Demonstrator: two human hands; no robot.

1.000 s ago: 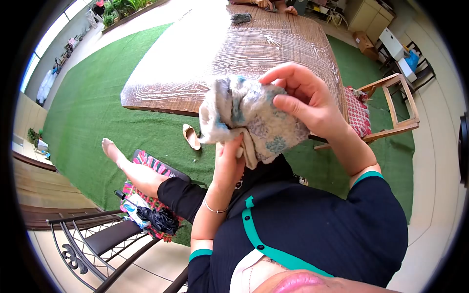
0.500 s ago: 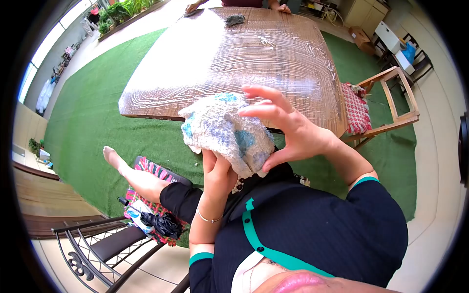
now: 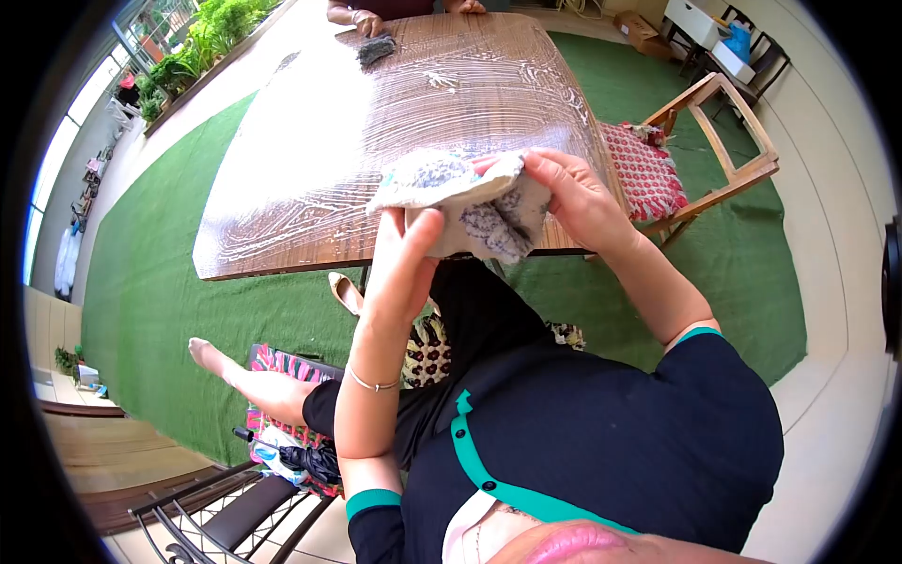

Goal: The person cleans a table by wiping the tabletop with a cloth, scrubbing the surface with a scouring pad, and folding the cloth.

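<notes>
Down low and closest was a metal chair (image 3: 216,512) with a folded black umbrella (image 3: 305,461) lying on a bright pink mat (image 3: 282,362) beside it, and the person's bare foot (image 3: 202,352) rested on the green grass carpet (image 3: 160,282). A little higher, the left hand (image 3: 399,268) was lifted up in front of the body, with its fingers (image 3: 418,230) pinching the near edge of a crumpled cloth (image 3: 470,202), white with blue and grey marks. The right hand (image 3: 578,197) held the far side of the same cloth, with its fingers (image 3: 545,169) closed on the top fold. The cloth was stretched between both hands in the air, just over the near edge of the wooden surface (image 3: 376,122), likely so it could be opened out or folded flat. The surface was covered in white soapy streaks, so it looked wet. To the right stood a wooden chair (image 3: 723,141) with a red cushion (image 3: 644,169), pulled back from the surface. At the far end, another person's hand (image 3: 362,21) rested by a dark rag (image 3: 376,49). Green plants (image 3: 188,52) grew along the far left.
</notes>
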